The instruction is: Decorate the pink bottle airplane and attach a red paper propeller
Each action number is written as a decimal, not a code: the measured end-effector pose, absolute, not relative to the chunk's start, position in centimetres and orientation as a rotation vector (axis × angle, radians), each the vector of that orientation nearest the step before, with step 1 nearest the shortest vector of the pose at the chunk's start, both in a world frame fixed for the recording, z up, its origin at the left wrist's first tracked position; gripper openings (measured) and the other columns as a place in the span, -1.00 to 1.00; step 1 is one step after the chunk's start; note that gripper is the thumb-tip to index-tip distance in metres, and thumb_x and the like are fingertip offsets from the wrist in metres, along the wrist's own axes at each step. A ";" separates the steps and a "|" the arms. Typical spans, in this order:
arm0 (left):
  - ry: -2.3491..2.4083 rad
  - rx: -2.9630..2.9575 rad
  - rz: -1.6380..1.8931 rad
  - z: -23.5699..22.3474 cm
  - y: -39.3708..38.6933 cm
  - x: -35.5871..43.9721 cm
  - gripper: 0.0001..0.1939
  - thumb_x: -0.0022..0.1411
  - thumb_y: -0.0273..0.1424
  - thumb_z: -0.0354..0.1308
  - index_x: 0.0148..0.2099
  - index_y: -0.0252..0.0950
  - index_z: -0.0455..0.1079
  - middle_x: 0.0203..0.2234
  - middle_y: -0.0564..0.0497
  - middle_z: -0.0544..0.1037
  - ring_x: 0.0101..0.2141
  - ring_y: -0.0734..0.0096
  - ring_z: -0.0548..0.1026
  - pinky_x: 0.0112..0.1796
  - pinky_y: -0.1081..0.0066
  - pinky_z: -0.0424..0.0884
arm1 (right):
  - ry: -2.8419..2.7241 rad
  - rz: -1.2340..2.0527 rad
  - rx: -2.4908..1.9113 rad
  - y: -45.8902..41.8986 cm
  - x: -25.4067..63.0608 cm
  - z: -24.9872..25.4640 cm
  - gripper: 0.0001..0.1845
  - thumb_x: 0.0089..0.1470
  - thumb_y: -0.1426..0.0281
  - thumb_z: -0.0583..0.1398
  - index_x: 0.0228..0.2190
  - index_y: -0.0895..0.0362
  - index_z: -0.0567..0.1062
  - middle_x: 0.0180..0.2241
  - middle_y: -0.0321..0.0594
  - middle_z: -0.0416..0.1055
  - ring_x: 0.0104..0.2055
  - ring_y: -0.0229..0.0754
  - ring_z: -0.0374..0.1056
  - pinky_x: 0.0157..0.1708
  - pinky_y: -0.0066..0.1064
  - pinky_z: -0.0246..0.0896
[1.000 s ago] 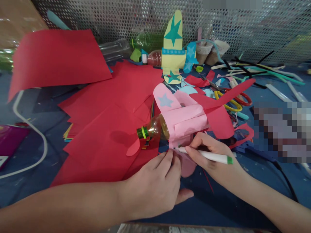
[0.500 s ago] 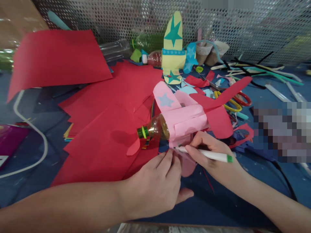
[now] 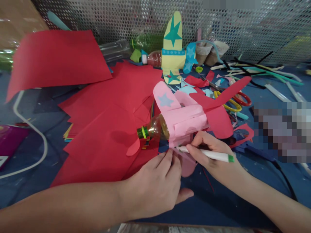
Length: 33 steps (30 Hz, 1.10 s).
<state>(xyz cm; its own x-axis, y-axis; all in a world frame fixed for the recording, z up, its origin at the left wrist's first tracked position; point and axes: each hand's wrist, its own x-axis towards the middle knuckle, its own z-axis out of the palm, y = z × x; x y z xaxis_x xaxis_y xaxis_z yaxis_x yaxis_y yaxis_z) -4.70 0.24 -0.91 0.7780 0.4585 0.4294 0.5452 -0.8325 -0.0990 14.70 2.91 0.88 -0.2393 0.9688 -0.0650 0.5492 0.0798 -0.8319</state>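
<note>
A bottle plane wrapped in pink paper (image 3: 184, 121) lies on its side on red sheets, its green cap (image 3: 142, 132) pointing left and red tail pieces (image 3: 218, 119) to the right. My right hand (image 3: 213, 155) grips a white marker with a green end (image 3: 211, 155), its tip at the lower pink wing (image 3: 187, 165). My left hand (image 3: 155, 184) presses that pink wing down with its fingertips, fingers held together.
Large red paper sheets (image 3: 102, 106) cover the blue table. A second bottle plane in yellow with teal stars (image 3: 172, 48) stands at the back. Scissors (image 3: 233, 100), pipe cleaners (image 3: 257, 71) and paper scraps lie right. A white cable (image 3: 36, 129) curves at left.
Almost nothing has moved. My right hand with the marker has shifted a trifle to the right at the pink wing; my left hand stays in place.
</note>
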 end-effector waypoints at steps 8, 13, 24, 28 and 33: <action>-0.786 -2.750 -0.590 -1.0 0.3 -4.6 -0.52 0.36 -0.17 -0.07 -0.21 -0.48 0.51 -0.22 -0.21 0.57 -0.15 0.09 0.51 -0.17 0.29 0.39 | -1.838 1.074 -1.452 2.8 14.8 1.0 -0.76 0.13 0.38 0.12 -0.54 0.06 0.20 -0.61 -0.45 0.08 -0.59 -0.34 0.02 -0.62 -0.51 -0.03; -0.778 -2.752 -0.577 -0.9 0.4 -4.6 -0.52 0.36 -0.19 -0.08 -0.20 -0.49 0.50 -0.22 -0.21 0.57 -0.15 0.09 0.50 -0.16 0.28 0.40 | -1.796 1.069 -1.466 2.9 14.8 0.6 -0.76 0.13 0.40 0.13 -0.54 0.07 0.20 -0.60 -0.46 0.09 -0.58 -0.35 0.02 -0.61 -0.51 -0.03; -0.764 -2.739 -0.593 -1.0 0.4 -4.7 -0.52 0.36 -0.18 -0.07 -0.20 -0.50 0.50 -0.21 -0.23 0.56 -0.16 0.08 0.51 -0.16 0.28 0.38 | -1.788 1.047 -1.470 2.9 15.0 0.6 -0.73 0.12 0.40 0.13 -0.55 0.06 0.18 -0.63 -0.46 0.07 -0.60 -0.35 0.00 -0.63 -0.52 -0.04; -0.773 -2.751 -0.577 -0.9 0.3 -4.7 -0.52 0.35 -0.17 -0.06 -0.18 -0.51 0.50 -0.20 -0.24 0.56 -0.15 0.08 0.50 -0.15 0.27 0.37 | -1.787 1.067 -1.462 3.0 14.9 0.5 -0.75 0.12 0.41 0.13 -0.55 0.06 0.19 -0.62 -0.46 0.08 -0.59 -0.34 0.01 -0.62 -0.52 -0.03; -0.771 -2.750 -0.585 -1.0 0.4 -4.6 -0.52 0.34 -0.16 -0.04 -0.20 -0.49 0.51 -0.21 -0.23 0.56 -0.15 0.09 0.50 -0.15 0.28 0.37 | -1.764 1.072 -1.459 3.0 14.9 0.5 -0.73 0.13 0.40 0.13 -0.55 0.06 0.18 -0.62 -0.47 0.06 -0.60 -0.35 0.00 -0.62 -0.52 -0.04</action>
<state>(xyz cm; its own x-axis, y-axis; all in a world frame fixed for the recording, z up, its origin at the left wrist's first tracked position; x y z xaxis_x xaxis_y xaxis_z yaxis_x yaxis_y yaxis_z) -4.62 0.39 -0.97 0.7825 0.4473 0.4331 0.5372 -0.8367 -0.1066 14.88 3.03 0.45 -0.2120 0.9763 -0.0429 0.4880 0.0677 -0.8702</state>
